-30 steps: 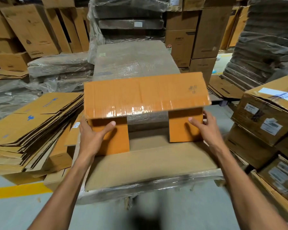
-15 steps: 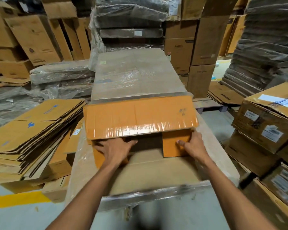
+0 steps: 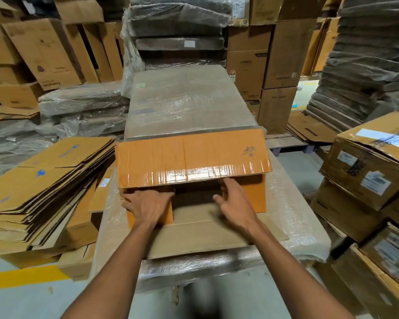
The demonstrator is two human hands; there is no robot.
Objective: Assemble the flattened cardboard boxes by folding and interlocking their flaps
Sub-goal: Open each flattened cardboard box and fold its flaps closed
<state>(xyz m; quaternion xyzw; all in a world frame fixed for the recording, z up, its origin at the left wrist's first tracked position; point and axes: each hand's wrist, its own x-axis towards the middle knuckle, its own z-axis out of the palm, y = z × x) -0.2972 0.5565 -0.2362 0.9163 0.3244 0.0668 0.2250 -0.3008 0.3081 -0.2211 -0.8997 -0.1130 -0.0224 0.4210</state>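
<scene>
Now that the box has come down onto the wrapped stack at 12 o'clock, side-flap folding begins. The left hand presses the left flap, grip spread flat, while the right hand, fingers straight, touches the right flap at 3 o'clock. Interlocking likely follows.

Glossy orange cardboard box; crinkled plastic wrap beneath.
</scene>
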